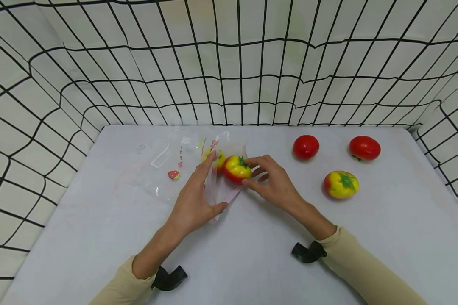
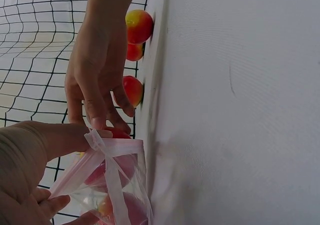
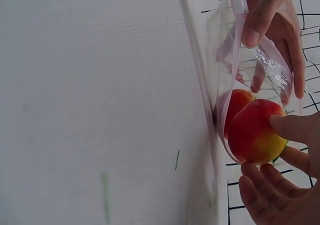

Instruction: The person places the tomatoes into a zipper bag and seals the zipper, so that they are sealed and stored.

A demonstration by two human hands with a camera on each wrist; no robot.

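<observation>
A clear plastic zip bag [image 1: 187, 159] with a pink rim and small red prints lies at the table's middle, its mouth facing right. My left hand [image 1: 192, 201] holds the mouth, thumb along the near rim by the white slider [image 3: 240, 5], fingers at the far side. Thumb and fingertips of my right hand [image 1: 276, 184] pinch a red-and-yellow tomato [image 1: 236, 170] with a green star-shaped top, right at the bag's mouth. Behind it, a second red-and-yellow tomato [image 3: 241, 102] sits inside the bag, partly hidden by the held one.
Two red tomatoes [image 1: 305, 147] [image 1: 364, 148] rest at the back right of the white table [image 1: 259, 262]. Nearer stands another red-and-yellow tomato [image 1: 341, 184]. Black wire mesh [image 1: 238, 61] rises behind the table and along both sides.
</observation>
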